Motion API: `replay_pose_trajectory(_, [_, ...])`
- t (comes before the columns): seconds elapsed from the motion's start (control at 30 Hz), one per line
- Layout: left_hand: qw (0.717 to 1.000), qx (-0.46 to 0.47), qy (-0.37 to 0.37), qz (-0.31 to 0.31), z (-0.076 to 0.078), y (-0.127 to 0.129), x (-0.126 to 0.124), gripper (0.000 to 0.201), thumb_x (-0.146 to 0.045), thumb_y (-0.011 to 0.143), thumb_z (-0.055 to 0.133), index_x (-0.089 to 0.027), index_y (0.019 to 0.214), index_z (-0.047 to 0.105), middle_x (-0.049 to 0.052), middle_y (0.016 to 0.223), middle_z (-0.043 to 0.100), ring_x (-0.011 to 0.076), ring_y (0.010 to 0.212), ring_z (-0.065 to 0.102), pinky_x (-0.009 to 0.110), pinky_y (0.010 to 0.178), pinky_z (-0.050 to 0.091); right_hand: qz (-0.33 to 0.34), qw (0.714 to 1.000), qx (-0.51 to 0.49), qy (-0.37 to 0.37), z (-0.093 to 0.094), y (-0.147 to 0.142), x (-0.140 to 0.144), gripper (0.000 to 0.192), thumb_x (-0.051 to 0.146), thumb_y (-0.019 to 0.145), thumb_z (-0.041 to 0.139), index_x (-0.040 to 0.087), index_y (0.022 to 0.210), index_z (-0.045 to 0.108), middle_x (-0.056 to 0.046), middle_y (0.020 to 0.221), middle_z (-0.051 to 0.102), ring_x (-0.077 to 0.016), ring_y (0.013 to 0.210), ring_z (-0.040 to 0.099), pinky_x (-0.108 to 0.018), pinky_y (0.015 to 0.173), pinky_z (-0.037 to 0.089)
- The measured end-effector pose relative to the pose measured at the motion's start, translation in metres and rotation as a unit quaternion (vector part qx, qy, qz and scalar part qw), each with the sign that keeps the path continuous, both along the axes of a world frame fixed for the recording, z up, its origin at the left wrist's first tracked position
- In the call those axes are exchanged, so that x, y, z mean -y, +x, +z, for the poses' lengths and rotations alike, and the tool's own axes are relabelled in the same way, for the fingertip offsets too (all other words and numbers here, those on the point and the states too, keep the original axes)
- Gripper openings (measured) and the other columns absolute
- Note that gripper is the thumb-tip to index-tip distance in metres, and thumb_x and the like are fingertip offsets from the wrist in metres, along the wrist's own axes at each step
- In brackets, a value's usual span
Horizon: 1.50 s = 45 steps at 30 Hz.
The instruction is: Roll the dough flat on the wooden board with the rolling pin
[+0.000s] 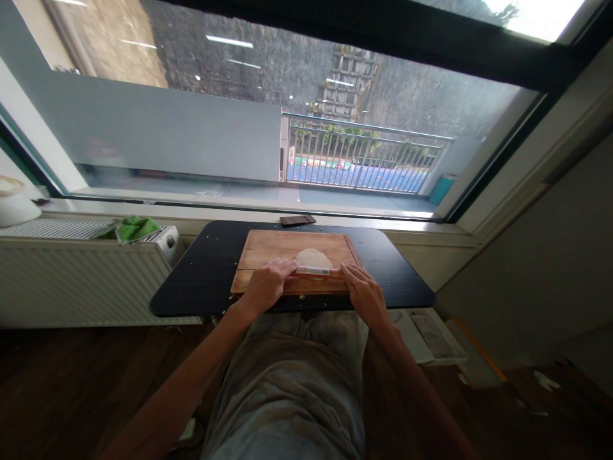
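A wide window (287, 128) fills the upper part of the view, and below it a white radiator (81, 275) stands at the left with a green cloth (136, 227) lying on top. In front of the person is a dark worktop (205, 275) with pale specks on it. A wooden cutting board (287, 246) lies in the middle of the worktop, with its long side going left to right. A small dark flat object (297, 220) lies at the far edge of the worktop; what it is cannot be told.

On the near half of the board lies a flat, pale round of dough (313, 258). Just at its near edge is a rolling pin (312, 271). The long axis of the pin goes left to right, parallel to the near edge of the board. Only its middle part is visible, because both ends are covered by the hands.

Both forearms reach forward from the lower edge of the view over the person's lap. The left hand (266, 286) lies palm down on the left end of the pin, fingers stretched toward the dough. The right hand (364, 294) lies palm down on the right end, fingers flat and pointing forward. The hands are apart, pressing flat on the pin and not curled around it.
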<state>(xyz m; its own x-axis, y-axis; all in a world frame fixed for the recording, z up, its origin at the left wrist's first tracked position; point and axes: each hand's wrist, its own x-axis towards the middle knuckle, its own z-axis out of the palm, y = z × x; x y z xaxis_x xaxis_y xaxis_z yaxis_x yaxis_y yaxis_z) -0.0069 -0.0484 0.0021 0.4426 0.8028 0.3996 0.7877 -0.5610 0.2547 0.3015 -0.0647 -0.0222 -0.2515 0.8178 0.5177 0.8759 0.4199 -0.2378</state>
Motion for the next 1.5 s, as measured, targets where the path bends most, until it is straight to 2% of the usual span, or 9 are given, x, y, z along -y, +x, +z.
replay_pose_trajectory(0.2, [1.000,-0.010,0.014,-0.018,-0.010,-0.002,-0.010,0.058,-0.005,0.101,0.050,-0.027,0.152,0.068,0.008,0.154,0.070,0.0242,0.150,0.060,0.047,0.133,0.039,-0.008,0.999,-0.034,-0.027,0.000,-0.001,-0.002,0.051,0.024,0.110,0.044,0.027,0.154,0.068,-0.007,0.152,0.070,-0.0260,0.151,0.057,-0.048,0.129,0.046])
replay_pose_trajectory(0.37, [1.000,-0.016,0.016,-0.018,-0.010,-0.001,-0.034,0.060,-0.008,0.100,0.051,-0.027,0.156,0.064,0.009,0.155,0.069,0.0267,0.152,0.057,0.056,0.136,0.032,-0.014,0.997,-0.054,-0.052,0.003,0.000,-0.017,0.049,0.021,0.107,0.049,0.029,0.150,0.072,-0.005,0.151,0.071,-0.0250,0.151,0.057,-0.049,0.129,0.045])
replay_pose_trajectory(0.57, [0.997,-0.041,0.017,0.070,-0.011,0.013,-0.067,0.053,-0.027,0.108,0.044,-0.015,0.159,0.057,0.017,0.161,0.062,0.0298,0.156,0.052,0.052,0.134,0.035,-0.038,0.995,-0.060,-0.073,0.007,-0.003,-0.043,0.041,0.023,0.110,0.050,0.032,0.139,0.078,-0.005,0.146,0.075,-0.0249,0.149,0.059,-0.051,0.127,0.044])
replay_pose_trajectory(0.7, [0.993,-0.042,0.030,0.103,-0.005,0.024,-0.079,0.051,-0.033,0.112,0.039,-0.013,0.153,0.062,0.017,0.153,0.069,0.0304,0.156,0.052,0.056,0.135,0.030,-0.040,0.994,-0.061,-0.086,0.009,-0.008,-0.053,0.038,0.023,0.112,0.048,0.031,0.129,0.081,-0.004,0.140,0.078,-0.0252,0.147,0.060,-0.051,0.126,0.043])
replay_pose_trajectory(0.83, [0.992,-0.077,0.007,0.102,0.002,0.028,-0.078,0.045,-0.033,0.113,0.038,-0.014,0.132,0.074,0.016,0.146,0.073,0.0302,0.151,0.057,0.052,0.131,0.037,-0.036,0.994,-0.066,-0.074,0.008,-0.013,-0.049,0.038,0.021,0.111,0.048,0.030,0.128,0.081,-0.005,0.136,0.080,-0.0252,0.139,0.066,-0.050,0.124,0.044])
replay_pose_trajectory(1.0, [0.992,-0.084,0.008,0.088,0.000,0.021,-0.067,0.042,-0.032,0.113,0.038,-0.017,0.117,0.077,0.016,0.134,0.079,0.0301,0.143,0.064,0.048,0.126,0.044,-0.046,0.996,-0.057,-0.048,0.008,-0.019,-0.032,0.039,0.021,0.110,0.051,0.028,0.136,0.079,-0.007,0.132,0.081,-0.0268,0.129,0.071,-0.055,0.128,0.038])
replay_pose_trajectory(1.1, [0.994,-0.077,0.018,0.079,-0.004,0.018,-0.063,0.042,-0.032,0.113,0.037,-0.016,0.119,0.076,0.016,0.134,0.078,0.0290,0.141,0.065,0.045,0.125,0.045,-0.032,0.997,-0.057,-0.032,0.010,-0.021,-0.025,0.037,0.024,0.110,0.053,0.029,0.135,0.079,-0.006,0.131,0.082,-0.0264,0.126,0.072,-0.052,0.128,0.039])
replay_pose_trajectory(1.33, [0.995,-0.071,0.014,0.067,-0.010,0.013,-0.057,0.046,-0.033,0.114,0.035,-0.014,0.126,0.075,0.017,0.140,0.076,0.0291,0.141,0.064,0.048,0.124,0.046,-0.022,0.997,-0.073,-0.014,0.010,-0.024,-0.017,0.040,0.027,0.110,0.049,0.030,0.135,0.080,-0.005,0.131,0.082,-0.0261,0.126,0.071,-0.048,0.124,0.046])
replay_pose_trajectory(1.5, [0.993,-0.079,0.027,0.077,-0.006,0.012,-0.046,0.047,-0.033,0.114,0.034,-0.014,0.130,0.074,0.018,0.138,0.076,0.0282,0.141,0.065,0.049,0.129,0.041,-0.023,0.996,-0.083,-0.012,0.007,-0.025,-0.007,0.041,0.025,0.109,0.050,0.031,0.138,0.079,-0.004,0.132,0.081,-0.0263,0.127,0.071,-0.051,0.128,0.041])
